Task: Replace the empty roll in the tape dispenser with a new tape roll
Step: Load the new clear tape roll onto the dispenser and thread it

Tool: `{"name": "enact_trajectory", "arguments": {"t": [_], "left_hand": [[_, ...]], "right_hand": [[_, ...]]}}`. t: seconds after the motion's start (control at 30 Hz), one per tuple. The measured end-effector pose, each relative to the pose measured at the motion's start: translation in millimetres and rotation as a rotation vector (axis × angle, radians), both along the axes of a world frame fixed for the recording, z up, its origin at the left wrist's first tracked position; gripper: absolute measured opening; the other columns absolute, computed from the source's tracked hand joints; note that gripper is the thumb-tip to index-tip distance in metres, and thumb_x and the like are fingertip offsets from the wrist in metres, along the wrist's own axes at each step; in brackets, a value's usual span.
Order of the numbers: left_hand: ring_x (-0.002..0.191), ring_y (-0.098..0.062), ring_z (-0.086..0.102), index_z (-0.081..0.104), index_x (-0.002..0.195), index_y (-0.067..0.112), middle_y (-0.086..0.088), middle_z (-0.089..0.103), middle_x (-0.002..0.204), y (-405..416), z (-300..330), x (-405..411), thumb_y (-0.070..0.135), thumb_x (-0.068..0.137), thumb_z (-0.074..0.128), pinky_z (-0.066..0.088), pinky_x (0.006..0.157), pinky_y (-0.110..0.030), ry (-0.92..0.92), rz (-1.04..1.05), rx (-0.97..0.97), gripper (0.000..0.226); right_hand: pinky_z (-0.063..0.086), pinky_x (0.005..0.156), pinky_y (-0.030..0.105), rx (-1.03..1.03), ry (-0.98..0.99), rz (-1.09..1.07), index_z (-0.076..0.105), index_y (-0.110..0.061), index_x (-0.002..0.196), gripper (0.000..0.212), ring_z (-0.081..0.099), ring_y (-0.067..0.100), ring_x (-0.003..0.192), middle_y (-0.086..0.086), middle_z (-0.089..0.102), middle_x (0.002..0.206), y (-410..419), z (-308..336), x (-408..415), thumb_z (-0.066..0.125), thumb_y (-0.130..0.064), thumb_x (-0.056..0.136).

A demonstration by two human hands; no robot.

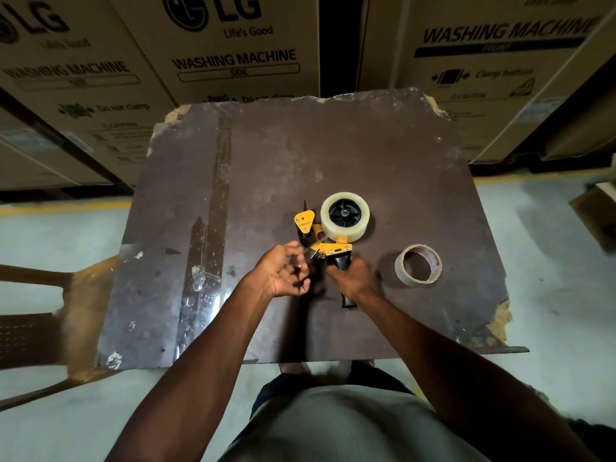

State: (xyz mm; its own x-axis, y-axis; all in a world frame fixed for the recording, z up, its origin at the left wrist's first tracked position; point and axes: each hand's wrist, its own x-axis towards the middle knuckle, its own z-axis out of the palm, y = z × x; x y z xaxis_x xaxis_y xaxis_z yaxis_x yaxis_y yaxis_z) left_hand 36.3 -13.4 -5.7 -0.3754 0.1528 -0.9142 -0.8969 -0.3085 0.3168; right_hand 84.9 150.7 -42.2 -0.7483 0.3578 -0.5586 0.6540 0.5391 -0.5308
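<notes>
I stand over a worn, dark brown wooden board [383, 155] that serves as my tabletop, its corners chipped to pale raw wood and a long scuffed, shiny strip running down its left part. Behind it, tall brown cardboard cartons [233, 45] printed with "LG", "Life's Good" and "WASHING MACHINE" stand side by side like a wall, with a dark gap between two of them. Below lies a pale grey concrete floor [550, 268] crossed by a yellow painted line [66, 208] near the cartons, a brown plastic chair [30, 328] sits at my left, and the light is dim and warm.
</notes>
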Motion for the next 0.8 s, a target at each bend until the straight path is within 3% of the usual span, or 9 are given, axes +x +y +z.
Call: {"name": "enact_trajectory", "arguments": {"t": [0.13,0.2,0.27,0.33,0.43,0.53,0.6,0.7,0.8], "left_hand": [[0.060,-0.016,0.045,0.063,0.104,0.021,-0.002,0.049,0.075,-6,-10,5,0.004,0.082,0.046,0.039,0.067,-0.032,-0.036,0.002,0.002,0.033],[0.061,-0.017,0.043,0.064,0.099,0.014,-0.002,0.047,0.075,-10,-13,8,0.008,0.083,0.048,0.040,0.065,-0.032,-0.045,-0.001,0.014,0.023],[0.064,-0.016,0.044,0.064,0.098,0.011,-0.001,0.048,0.075,-16,-17,11,0.026,0.087,0.057,0.046,0.067,-0.034,-0.032,-0.007,0.043,0.020],[0.068,-0.016,0.046,0.064,0.104,0.009,-0.002,0.049,0.078,-23,-19,14,0.038,0.085,0.069,0.055,0.071,-0.039,0.029,-0.051,0.055,0.034],[0.076,-0.016,0.054,0.067,0.106,0.009,-0.005,0.058,0.087,-28,-23,21,0.023,0.075,0.082,0.059,0.072,-0.040,0.208,-0.137,0.021,0.037],[0.097,-0.023,0.063,0.061,0.120,0.005,-0.009,0.062,0.111,-25,-31,25,0.001,0.078,0.079,0.058,0.074,-0.034,0.390,-0.197,-0.137,0.046],[0.093,-0.023,0.062,0.062,0.116,0.006,-0.010,0.059,0.104,-23,-38,24,-0.002,0.081,0.076,0.056,0.070,-0.030,0.509,-0.230,-0.296,0.039],[0.085,-0.019,0.062,0.071,0.099,0.014,-0.005,0.067,0.088,-25,-47,17,0.012,0.089,0.073,0.054,0.059,-0.028,0.619,-0.213,-0.486,0.010],[0.081,-0.013,0.064,0.076,0.098,0.019,0.001,0.074,0.090,-32,-49,11,0.026,0.090,0.073,0.053,0.057,-0.029,0.653,-0.244,-0.585,0.011]], "right_hand": [[0.052,0.085,0.036,0.018,0.009,0.012,0.072,-0.018,0.103,0.047,0.068,0.035,0.106,0.013,0.075,0.110,1,-2,0,0.066,-0.056,0.076],[0.053,0.084,0.036,0.019,0.006,0.013,0.073,-0.016,0.101,0.047,0.069,0.035,0.105,0.014,0.075,0.109,1,-3,0,0.066,-0.055,0.076],[0.052,0.084,0.036,0.016,0.003,0.013,0.073,-0.015,0.100,0.047,0.069,0.036,0.104,0.016,0.075,0.108,1,-1,-1,0.066,-0.054,0.077],[0.052,0.081,0.034,-0.005,-0.003,0.013,0.073,-0.015,0.099,0.047,0.069,0.036,0.102,0.015,0.076,0.104,1,-1,-1,0.065,-0.055,0.075],[0.060,0.079,0.038,-0.077,-0.011,-0.025,0.071,-0.019,0.083,0.051,0.075,0.030,0.080,0.007,0.078,0.082,1,-7,-1,0.058,-0.063,0.062],[0.064,0.072,0.046,-0.185,0.000,-0.043,0.069,-0.019,0.077,0.039,0.074,0.020,0.056,0.001,0.074,0.063,4,-18,-1,0.063,-0.055,0.065],[0.064,0.070,0.051,-0.257,-0.009,-0.072,0.070,-0.017,0.078,0.034,0.072,0.020,0.051,0.001,0.074,0.061,6,-20,-2,0.067,-0.049,0.066],[0.064,0.071,0.054,-0.303,-0.017,-0.086,0.071,-0.018,0.078,0.039,0.071,0.021,0.050,0.001,0.073,0.060,8,-27,-4,0.066,-0.052,0.059],[0.065,0.069,0.049,-0.267,-0.008,-0.083,0.069,-0.017,0.075,0.034,0.069,0.019,0.047,0.000,0.072,0.058,10,-20,-3,0.066,-0.050,0.065]]}}
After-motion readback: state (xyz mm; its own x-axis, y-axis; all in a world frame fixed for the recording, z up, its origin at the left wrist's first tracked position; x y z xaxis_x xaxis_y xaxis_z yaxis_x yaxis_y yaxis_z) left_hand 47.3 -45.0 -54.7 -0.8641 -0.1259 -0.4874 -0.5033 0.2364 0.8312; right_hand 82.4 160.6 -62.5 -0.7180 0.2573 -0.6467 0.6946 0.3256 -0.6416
